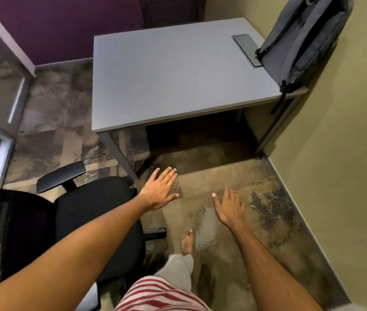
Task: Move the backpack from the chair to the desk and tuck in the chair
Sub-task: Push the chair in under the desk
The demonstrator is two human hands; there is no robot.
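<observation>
Both hands empty and spread: left hand sits nearer the black mesh office chair, seemingly just off its seat edge, right hand further off, grey fabric backpack already on the pale grey desk.

Matt grey desk, woven cloth backpack, mesh-backed chair.

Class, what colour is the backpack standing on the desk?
Grey, with darker straps. The backpack shows best in the head view.
</observation>
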